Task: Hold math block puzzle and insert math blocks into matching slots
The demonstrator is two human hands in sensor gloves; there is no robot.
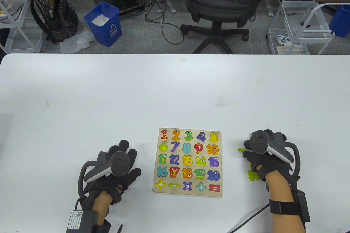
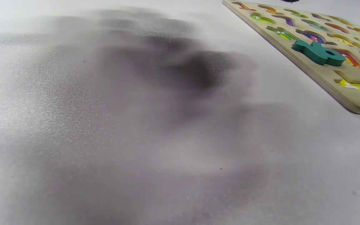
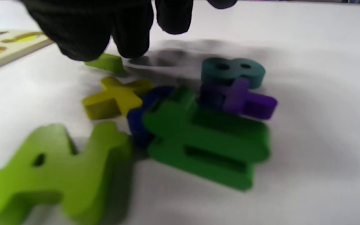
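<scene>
The wooden puzzle board [image 1: 188, 129] lies flat in the middle of the table, and its slots show printed pictures. A teal block [image 2: 319, 53] stands raised in one slot on the board's left side [image 1: 162, 171]. My left hand [image 1: 120, 166] rests on the table left of the board, fingers spread, holding nothing. My right hand [image 1: 259, 153] hovers over a pile of loose blocks right of the board. Its fingertips [image 3: 130, 40] are down at a small lime bar block [image 3: 105, 62]; whether they pinch it is unclear.
The pile holds a lime number block [image 3: 55, 172], a dark green block [image 3: 205, 140], a yellow plus [image 3: 117, 97], a blue block [image 3: 139, 118], a purple block [image 3: 245, 101] and a teal 8 [image 3: 233, 70]. An office chair [image 1: 218, 0] stands beyond the table's far edge.
</scene>
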